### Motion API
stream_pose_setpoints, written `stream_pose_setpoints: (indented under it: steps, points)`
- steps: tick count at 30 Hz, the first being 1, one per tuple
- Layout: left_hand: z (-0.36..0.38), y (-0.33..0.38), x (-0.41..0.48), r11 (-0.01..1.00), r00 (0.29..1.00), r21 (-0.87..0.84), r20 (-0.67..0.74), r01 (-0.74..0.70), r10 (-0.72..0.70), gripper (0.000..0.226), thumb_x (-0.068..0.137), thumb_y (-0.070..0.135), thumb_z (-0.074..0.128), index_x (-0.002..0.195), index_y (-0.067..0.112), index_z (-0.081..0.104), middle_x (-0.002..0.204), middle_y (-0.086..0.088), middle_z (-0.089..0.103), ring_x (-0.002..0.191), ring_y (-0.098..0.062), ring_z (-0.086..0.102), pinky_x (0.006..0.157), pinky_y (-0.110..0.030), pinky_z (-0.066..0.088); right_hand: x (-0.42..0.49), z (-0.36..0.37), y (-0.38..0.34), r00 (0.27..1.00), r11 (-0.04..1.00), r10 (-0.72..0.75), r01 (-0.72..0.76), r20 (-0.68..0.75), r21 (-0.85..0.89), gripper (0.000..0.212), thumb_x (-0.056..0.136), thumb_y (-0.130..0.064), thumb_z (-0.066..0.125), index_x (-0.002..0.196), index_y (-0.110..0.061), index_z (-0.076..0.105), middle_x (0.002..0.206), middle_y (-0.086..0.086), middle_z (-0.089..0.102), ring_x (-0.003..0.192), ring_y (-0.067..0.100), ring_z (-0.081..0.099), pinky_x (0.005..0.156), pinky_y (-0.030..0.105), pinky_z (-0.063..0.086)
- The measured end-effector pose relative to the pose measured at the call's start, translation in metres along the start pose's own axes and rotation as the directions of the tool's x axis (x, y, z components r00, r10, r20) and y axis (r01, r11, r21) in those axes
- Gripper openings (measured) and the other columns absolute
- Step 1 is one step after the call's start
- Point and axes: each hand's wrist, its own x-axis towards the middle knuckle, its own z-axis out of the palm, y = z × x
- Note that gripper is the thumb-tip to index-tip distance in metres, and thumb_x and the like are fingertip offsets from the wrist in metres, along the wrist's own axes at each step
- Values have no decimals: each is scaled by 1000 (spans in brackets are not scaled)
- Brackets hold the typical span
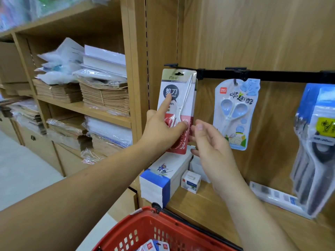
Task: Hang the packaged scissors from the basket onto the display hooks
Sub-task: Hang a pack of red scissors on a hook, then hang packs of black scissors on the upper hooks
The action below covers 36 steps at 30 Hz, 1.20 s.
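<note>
Red basket (130, 230) sits well below the black hook rail (272, 75). My left hand (163, 127) grips the red-and-white scissors pack (178, 91), index finger straight on its front. The pack's top is at the rail's left end; can't tell if it's hooked. My right hand (210, 142) is loose and empty below the rail, just beside the pack.

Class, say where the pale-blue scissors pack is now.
Head view, right of centre: the pale-blue scissors pack hangs from the black rail, just right of the red-and-white scissors pack.
</note>
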Motion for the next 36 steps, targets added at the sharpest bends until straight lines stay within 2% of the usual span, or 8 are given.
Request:
stream_pose_setpoints:
  steps: [3, 6, 12, 17, 20, 24, 27, 36]
  points:
    - [4, -10, -2, 1000, 1000, -5, -23, -5, 5, 91, 91, 39, 78, 161, 53, 21, 121, 6, 39, 97, 2, 59, 91, -11, 46, 2, -5, 2, 999, 1000, 6, -7, -48, -22, 20, 104, -50, 51, 113, -44, 67, 117, -23, 75, 117, -3, 67, 108, 42, 55]
    - [7, -20, -5, 1000, 999, 1, -44, -9, 9, 90, 90, 39, 79, 161, 52, 24, 119, 10, 39, 97, 3, 59, 77, 4, 39, 2, -7, 3, 998, 999, -3, 1, -56, -34, 21, 108, -43, 49, 100, -43, 68, 101, -27, 76, 105, -4, 71, 102, 39, 58]
    - [11, -17, 19, 990, 996, 129, 66, 54, -63, 93, 93, 42, 77, 164, 48, 17, 129, 2, 34, 91, 0, 55, 102, -24, 44, 3, -6, 10, 997, 993, -2, -8, -78, -117, 22, 109, -41, 49, 97, -40, 67, 93, -28, 75, 95, -5, 71, 93, 33, 59]
    - [21, -47, 24, 960, 996, 280, 82, 9, -33, 96, 92, 41, 76, 161, 55, 11, 138, -3, 31, 124, -25, 52, 114, -41, 44, 1, -11, 19, 999, 973, -22, 12, -42, -229, 17, 107, -41, 54, 98, -40, 69, 98, -23, 73, 98, 6, 71, 94, 44, 60]
    - [20, -70, 10, 963, 996, 271, 86, -10, -14, 87, 92, 34, 77, 161, 48, 24, 140, -1, 31, 132, -20, 46, 115, -36, 42, -3, -16, 22, 1000, 962, -15, 13, -6, -273, 16, 106, -42, 56, 99, -39, 70, 99, -20, 73, 99, 15, 71, 93, 49, 59]
    - [8, -76, -22, 979, 999, 204, 46, 19, -29, 73, 96, 26, 73, 159, 37, 37, 131, 1, 38, 111, -12, 55, 94, -19, 45, -14, -14, 21, 999, 941, -7, 24, 53, -337, 16, 105, -40, 57, 100, -35, 71, 94, -13, 75, 91, 14, 72, 86, 42, 61]
    - [3, -75, -58, 980, 996, 192, 72, 46, -61, 68, 97, 29, 73, 158, 28, 41, 131, -2, 47, 100, -13, 57, 92, -24, 47, -29, -9, 25, 991, 869, -9, 75, 137, -489, 10, 102, -36, 64, 98, -30, 71, 85, -13, 70, 79, 7, 66, 78, 32, 54]
    - [7, -143, -216, 961, 887, 184, 380, 206, -262, 71, 93, 22, 74, 156, 11, 43, 132, -10, 60, 90, -23, 69, 85, -35, 55, -122, -6, 101, 880, 517, 329, 137, 343, -845, 28, 95, -50, 61, 111, -29, 69, 93, -5, 71, 87, 22, 69, 82, 45, 59]
